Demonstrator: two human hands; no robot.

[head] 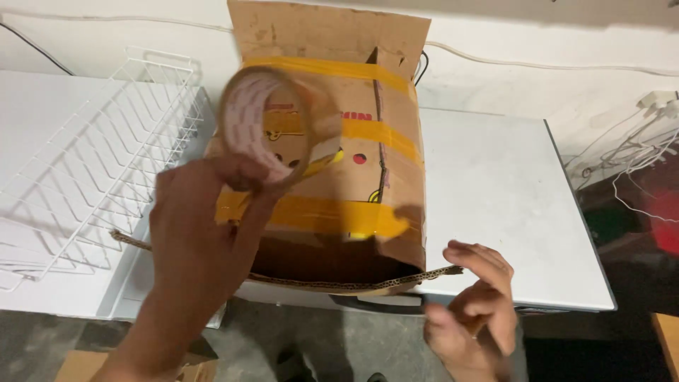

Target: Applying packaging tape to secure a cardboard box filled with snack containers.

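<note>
1. Head view, hands: left hand [201, 233] is raised in front of the cardboard box [332, 148], pinching a tape roll [272, 127] by its lower rim, thumb on the near face, fingers behind. Roll is motion-blurred. Right hand [474, 304] sits low, near the box's front-right corner, fingers loosely curled, holding nothing I can make out.
2. Tape roll handling: prob light, stiff ring w/ hollow core, smooth sides so a bit slippery. Best grip looks like thru the core or across the rim, as now. A loose tab of tape seems to hang at its right edge, too blurred to be sure.
3. Box handling: corrugated, worn, creased, w/ yellow tape bands across it. Likely light but floppy, walls would give if squeezed. Safer hold is at the corners or under the base.
4. Containers: box lies on its side on the white tabletop [495, 191], open mouth toward the camera. Inside is dark, contents can't be told.
5. White wire rack [106, 155] stands left of the box, nothing in it; cables [636, 155] far right.
</note>
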